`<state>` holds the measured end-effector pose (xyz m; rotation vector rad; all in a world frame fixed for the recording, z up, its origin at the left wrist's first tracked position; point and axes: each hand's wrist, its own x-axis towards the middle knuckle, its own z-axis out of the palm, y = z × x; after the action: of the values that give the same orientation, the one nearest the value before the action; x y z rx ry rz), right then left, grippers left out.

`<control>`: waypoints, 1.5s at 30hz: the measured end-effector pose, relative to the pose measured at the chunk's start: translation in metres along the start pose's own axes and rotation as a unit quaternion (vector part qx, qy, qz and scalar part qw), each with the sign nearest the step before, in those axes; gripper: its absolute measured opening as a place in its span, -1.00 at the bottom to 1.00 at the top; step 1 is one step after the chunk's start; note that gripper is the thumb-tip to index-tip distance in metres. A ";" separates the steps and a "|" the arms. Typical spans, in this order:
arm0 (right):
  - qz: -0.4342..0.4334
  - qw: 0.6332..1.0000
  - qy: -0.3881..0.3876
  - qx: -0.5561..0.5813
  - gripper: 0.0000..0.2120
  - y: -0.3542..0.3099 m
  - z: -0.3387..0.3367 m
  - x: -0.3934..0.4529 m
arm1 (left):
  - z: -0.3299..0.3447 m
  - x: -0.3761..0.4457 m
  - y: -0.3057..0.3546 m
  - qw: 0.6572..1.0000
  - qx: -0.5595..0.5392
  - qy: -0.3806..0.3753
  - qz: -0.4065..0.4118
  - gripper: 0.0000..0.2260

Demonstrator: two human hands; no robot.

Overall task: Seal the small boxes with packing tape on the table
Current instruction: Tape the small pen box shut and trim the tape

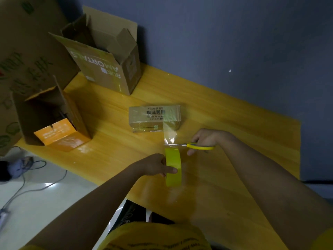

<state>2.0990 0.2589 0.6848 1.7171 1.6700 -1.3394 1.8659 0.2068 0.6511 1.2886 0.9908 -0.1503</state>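
A small brown box [149,117] with black print lies closed on the yellow table [234,123], glossy with clear tape. A strip of clear tape [170,134] runs from the box's right part down to the yellow tape roll [173,167]. My left hand [156,166] grips the roll, held on edge just above the table. My right hand [207,139] holds yellow-handled scissors [196,145], whose blades cross the tape strip just above the roll.
An open tall carton [108,69] stands at the back of the table. Another open carton [52,120] with an orange flap lies on its side at the left edge. A large printed cardboard box [23,56] stands at far left. Cables [32,184] lie on the white floor.
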 end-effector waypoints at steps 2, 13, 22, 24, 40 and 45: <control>-0.006 1.000 0.001 0.006 -0.70 -0.001 -0.002 0.000 | 0.001 0.000 -0.001 1.000 0.005 -0.001 0.001 -0.85; 0.000 0.999 0.010 -0.037 -0.55 -0.005 -0.007 -0.007 | 0.005 -0.006 0.001 1.000 0.003 -0.004 0.003 -0.80; 0.027 0.999 -0.014 -0.028 -0.48 -0.003 0.009 -0.009 | 0.006 -0.007 0.001 1.000 0.014 0.016 0.004 -0.79; 0.033 0.999 0.013 -0.025 -0.31 0.000 0.019 -0.003 | 0.007 -0.007 0.001 1.000 0.022 0.022 0.002 -0.74; 0.189 0.936 0.283 -0.088 -0.46 0.052 0.078 0.010 | 0.005 -0.011 0.015 1.000 0.025 0.017 0.009 -0.92; 0.265 0.915 0.302 -0.026 -0.44 0.086 0.087 -0.010 | 0.009 0.002 0.035 0.994 0.108 0.019 -0.006 -0.75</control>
<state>2.1496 0.1649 0.6243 2.4778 1.3146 -0.5330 1.8928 0.2114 0.6746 1.4875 1.0360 -0.2484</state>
